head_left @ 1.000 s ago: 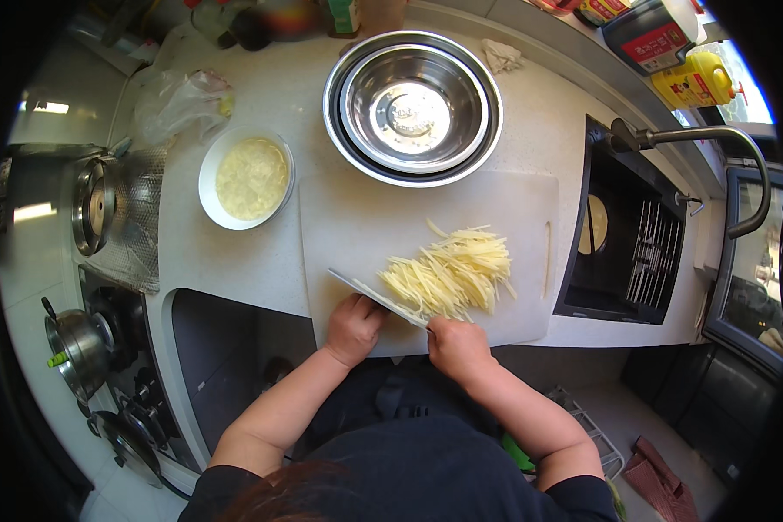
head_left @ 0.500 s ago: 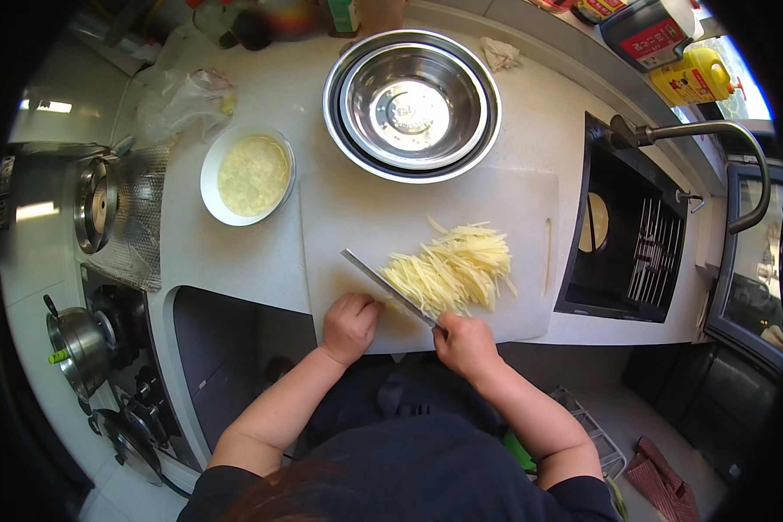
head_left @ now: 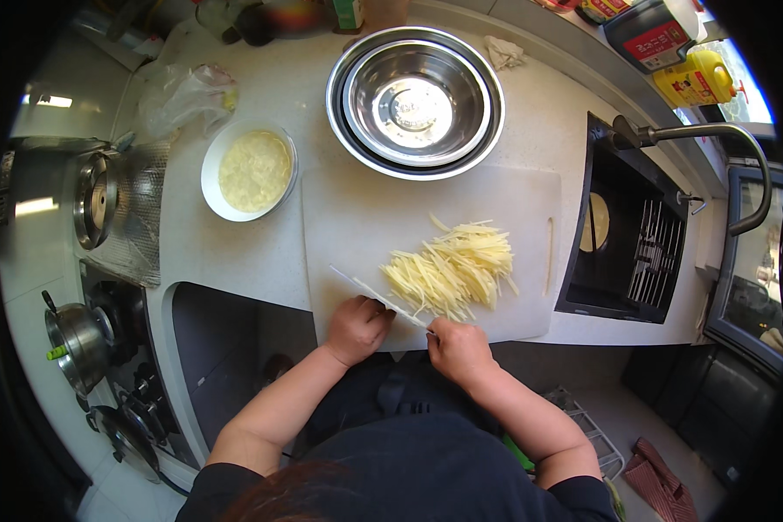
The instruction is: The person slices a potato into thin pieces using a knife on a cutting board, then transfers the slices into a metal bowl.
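Observation:
My right hand (head_left: 461,351) is closed round the handle of a knife (head_left: 378,297), low on the white cutting board (head_left: 357,209). The blade slants up and left from that hand, showing as a thin bright strip. Against its near side my left hand (head_left: 357,331) is curled with bent fingers. What those fingers hold, if anything, is hidden. Beyond the blade, to its right, lies a loose pile of pale yellow shreds (head_left: 457,265) that look like potato.
Nested steel bowls (head_left: 416,100) stand behind the board. A white bowl (head_left: 213,196) of cloudy liquid with pale pieces is at the left, near a crumpled plastic bag (head_left: 183,100). At the right are a black sink (head_left: 613,270) and a tap (head_left: 705,130); a pot (head_left: 78,348) is far left.
The knife blade has shifted slightly left and turned, now showing as a thin bright line. My left hand has moved a little right, closer against it. The pile looks unchanged.

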Action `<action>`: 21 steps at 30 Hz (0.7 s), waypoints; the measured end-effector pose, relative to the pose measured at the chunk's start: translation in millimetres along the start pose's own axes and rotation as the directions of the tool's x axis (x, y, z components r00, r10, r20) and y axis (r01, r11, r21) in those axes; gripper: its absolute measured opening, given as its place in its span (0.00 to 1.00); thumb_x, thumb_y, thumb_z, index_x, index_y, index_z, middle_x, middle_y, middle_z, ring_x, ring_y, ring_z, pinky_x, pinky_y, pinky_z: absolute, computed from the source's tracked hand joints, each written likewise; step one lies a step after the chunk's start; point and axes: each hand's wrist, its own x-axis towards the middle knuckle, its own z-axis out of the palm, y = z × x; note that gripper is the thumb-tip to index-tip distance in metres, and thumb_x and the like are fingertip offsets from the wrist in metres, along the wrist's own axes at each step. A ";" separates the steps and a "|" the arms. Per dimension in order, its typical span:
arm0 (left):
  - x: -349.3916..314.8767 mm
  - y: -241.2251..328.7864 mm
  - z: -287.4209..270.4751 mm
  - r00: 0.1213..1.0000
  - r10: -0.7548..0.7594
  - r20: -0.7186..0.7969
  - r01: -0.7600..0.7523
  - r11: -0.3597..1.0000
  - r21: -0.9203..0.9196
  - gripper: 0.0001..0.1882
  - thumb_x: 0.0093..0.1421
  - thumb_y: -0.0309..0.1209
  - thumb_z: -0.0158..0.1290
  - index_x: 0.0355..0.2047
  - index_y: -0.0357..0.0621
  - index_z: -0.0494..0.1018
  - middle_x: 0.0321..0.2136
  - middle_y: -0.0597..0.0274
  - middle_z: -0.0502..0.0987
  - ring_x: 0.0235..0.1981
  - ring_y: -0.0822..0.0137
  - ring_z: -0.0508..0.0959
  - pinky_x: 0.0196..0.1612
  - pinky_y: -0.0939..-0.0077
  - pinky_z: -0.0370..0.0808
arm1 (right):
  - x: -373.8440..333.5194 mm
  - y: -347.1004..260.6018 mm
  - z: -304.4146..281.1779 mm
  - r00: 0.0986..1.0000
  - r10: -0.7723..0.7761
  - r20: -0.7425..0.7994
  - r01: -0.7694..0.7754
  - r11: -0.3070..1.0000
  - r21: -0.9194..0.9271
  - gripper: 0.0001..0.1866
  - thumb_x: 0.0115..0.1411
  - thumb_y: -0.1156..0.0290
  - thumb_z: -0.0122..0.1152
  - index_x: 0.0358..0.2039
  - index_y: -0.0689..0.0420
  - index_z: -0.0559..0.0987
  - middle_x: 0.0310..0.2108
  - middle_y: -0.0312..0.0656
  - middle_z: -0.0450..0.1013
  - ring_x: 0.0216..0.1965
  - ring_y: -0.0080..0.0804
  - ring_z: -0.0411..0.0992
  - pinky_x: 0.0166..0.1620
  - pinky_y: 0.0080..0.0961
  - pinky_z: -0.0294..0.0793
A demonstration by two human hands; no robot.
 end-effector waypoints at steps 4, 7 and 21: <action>2.3 1.0 2.2 0.999 0.006 -0.041 -0.006 1.000 0.001 0.04 0.47 0.24 0.60 0.23 0.45 0.74 0.25 0.63 0.75 0.25 0.60 0.75 0.26 0.67 0.72 | 1.9 -1.4 -1.2 0.997 0.023 0.073 -0.023 1.000 -0.006 0.05 0.56 0.71 0.54 0.29 0.58 0.75 0.24 0.52 0.76 0.27 0.55 0.75 0.33 0.50 0.74; 1.5 1.0 1.5 0.999 0.007 -0.040 -0.007 1.000 0.011 0.05 0.47 0.24 0.60 0.23 0.45 0.74 0.24 0.63 0.74 0.24 0.61 0.74 0.26 0.67 0.71 | 0.6 -3.2 -1.0 0.999 0.019 0.041 -0.020 1.000 0.009 0.04 0.56 0.72 0.56 0.29 0.57 0.76 0.23 0.51 0.76 0.27 0.54 0.75 0.32 0.49 0.74; 0.5 0.1 9.7 0.999 -0.018 -0.048 0.022 0.996 0.081 0.04 0.46 0.26 0.59 0.23 0.46 0.75 0.23 0.63 0.73 0.24 0.61 0.74 0.26 0.66 0.71 | -1.3 2.3 6.6 0.998 0.003 -0.058 -0.005 0.999 -0.034 0.01 0.54 0.73 0.58 0.28 0.56 0.76 0.23 0.48 0.75 0.25 0.51 0.75 0.29 0.45 0.74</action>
